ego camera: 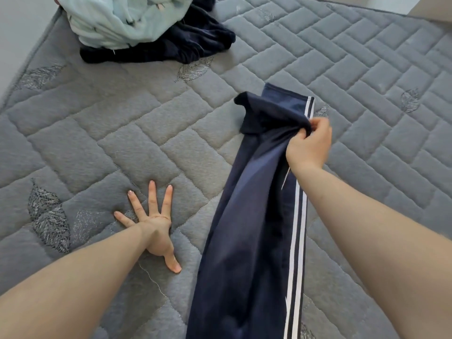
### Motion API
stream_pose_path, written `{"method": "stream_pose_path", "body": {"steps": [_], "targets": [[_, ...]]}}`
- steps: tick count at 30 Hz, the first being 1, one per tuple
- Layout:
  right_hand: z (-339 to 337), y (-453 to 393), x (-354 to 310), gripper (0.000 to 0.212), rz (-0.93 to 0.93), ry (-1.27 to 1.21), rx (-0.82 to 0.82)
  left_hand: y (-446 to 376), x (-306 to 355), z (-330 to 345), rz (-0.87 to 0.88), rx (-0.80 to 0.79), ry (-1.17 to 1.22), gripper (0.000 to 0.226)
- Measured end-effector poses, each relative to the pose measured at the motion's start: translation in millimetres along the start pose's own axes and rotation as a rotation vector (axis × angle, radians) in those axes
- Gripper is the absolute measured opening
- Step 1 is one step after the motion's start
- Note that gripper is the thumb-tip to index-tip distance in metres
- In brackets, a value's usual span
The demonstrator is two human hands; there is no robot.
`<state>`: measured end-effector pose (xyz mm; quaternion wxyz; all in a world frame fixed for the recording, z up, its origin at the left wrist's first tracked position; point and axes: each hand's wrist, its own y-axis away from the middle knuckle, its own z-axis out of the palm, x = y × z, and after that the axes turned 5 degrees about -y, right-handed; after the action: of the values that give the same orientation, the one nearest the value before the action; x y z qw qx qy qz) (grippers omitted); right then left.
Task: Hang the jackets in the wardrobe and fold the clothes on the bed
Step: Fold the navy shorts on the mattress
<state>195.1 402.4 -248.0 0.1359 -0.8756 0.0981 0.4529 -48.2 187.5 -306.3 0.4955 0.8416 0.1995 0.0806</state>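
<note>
Head view, right hand pinches the dark blue pants with white stripes, pants stretch down the grey bed, left hand flat on the bed, fingers spread wide, clothes pile far back.

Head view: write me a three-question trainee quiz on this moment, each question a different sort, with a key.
1. True or false: the left hand grips the navy trousers.
2. Which hand pinches the trousers' striped edge? A) left B) right C) both
3. Fill in: the pale green garment lies on top of a dark ____ garment at the far side of the mattress.

Key: 1 false, it lies flat and spread on the mattress; 2 B, the right hand; 3 navy.
</note>
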Motion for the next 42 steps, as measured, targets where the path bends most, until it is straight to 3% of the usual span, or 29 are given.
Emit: {"method": "stream_pose_path", "body": {"steps": [4, 6, 9, 11, 14, 17, 20, 27, 29, 33, 36, 39, 42], "targets": [[-13, 10, 46, 0.027, 0.351, 0.362, -0.32, 1, 2, -1, -0.006, -0.005, -0.011, 0.195], [-15, 18, 54, 0.013, 0.406, 0.242, -0.342, 2, 3, -2, -0.011, -0.007, -0.016, 0.194], [-9, 18, 50, 0.036, 0.459, -0.016, -0.239, 2, 3, -3, -0.007, -0.007, -0.02, 0.194], [0, 15, 45, 0.036, 0.491, -0.108, -0.173, 2, 3, -3, -0.008, -0.008, -0.017, 0.194], [16, 9, 42, 0.025, 0.595, -0.226, -0.199, 2, 3, -1, -0.01, -0.01, -0.015, 0.194], [20, 3, 35, 0.045, 0.68, -0.299, -0.237, 3, 3, -2, -0.01, -0.008, -0.016, 0.194], [18, -14, 19, 0.029, 0.6, -0.415, -0.119, 3, 3, -3, -0.001, -0.012, -0.015, 0.194], [14, -42, -15, 0.029, 0.127, -0.375, -0.071, 2, 2, -3, -0.007, -0.015, -0.008, 0.195], [11, -38, -4, 0.038, 0.077, -0.283, -0.129, 2, 2, -2, -0.007, -0.015, -0.008, 0.195], [0, -13, 39, 0.074, 0.254, -0.004, -0.373, 2, 2, -2, -0.003, -0.012, -0.011, 0.195], [-5, 2, 57, 0.087, 0.278, 0.263, -0.47, 3, 3, -3, -0.004, -0.009, -0.017, 0.195], [-3, 5, 47, 0.089, 0.201, 0.186, -0.41, 3, 3, -3, -0.007, -0.006, -0.021, 0.195], [-1, -2, 20, 0.089, -0.046, 0.05, -0.285, 3, 3, -2, -0.008, -0.001, -0.02, 0.195]]}}
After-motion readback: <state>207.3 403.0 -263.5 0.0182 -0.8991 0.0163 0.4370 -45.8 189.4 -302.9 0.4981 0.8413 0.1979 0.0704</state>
